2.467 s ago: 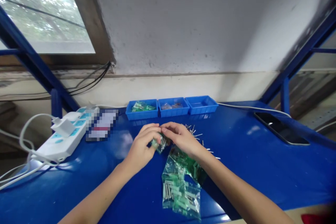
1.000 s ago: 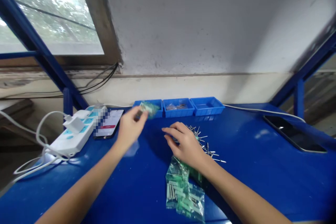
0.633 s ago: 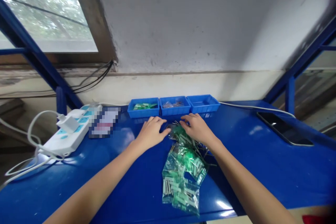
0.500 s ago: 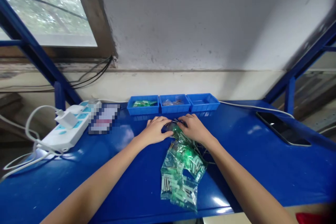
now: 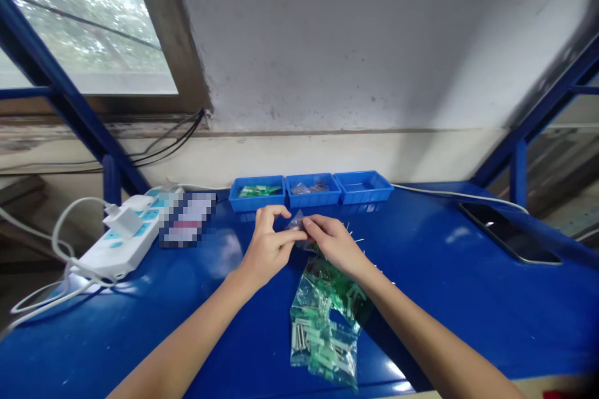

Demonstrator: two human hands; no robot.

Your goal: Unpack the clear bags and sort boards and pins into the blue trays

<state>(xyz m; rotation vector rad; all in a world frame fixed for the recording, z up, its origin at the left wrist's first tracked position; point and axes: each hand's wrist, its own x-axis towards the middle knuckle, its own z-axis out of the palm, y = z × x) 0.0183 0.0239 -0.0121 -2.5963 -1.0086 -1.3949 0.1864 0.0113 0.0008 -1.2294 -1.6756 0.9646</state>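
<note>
A clear plastic bag [image 5: 296, 222] is lifted between my hands, its upper corner pointing up. My right hand [image 5: 337, 245] pinches the bag's edge between thumb and fingers. My left hand [image 5: 267, 249] is on the other side, its thumb stretched across to the bag and its index finger raised and apart. Below my hands, a chain of clear bags [image 5: 322, 324] lies on the blue table [image 5: 224, 349]; they contain green and pale plastic pieces and metal screws. Several loose thin metal pieces [image 5: 358, 239] show just beyond my right hand and forearm.
Three blue bins stand along the wall: the left bin [image 5: 256, 202] has green packs, the middle bin [image 5: 313, 199] clear bags, the right bin [image 5: 364, 195] shows a bare floor. A power strip [image 5: 121, 243] with cables and a blurred-out object [image 5: 188, 218] lie left, a phone [image 5: 508, 232] right.
My hands were low over the far end of the bags. Now they are raised slightly, with a clear bag's corner pulled up between them, and loose metal pieces are uncovered on the right.
</note>
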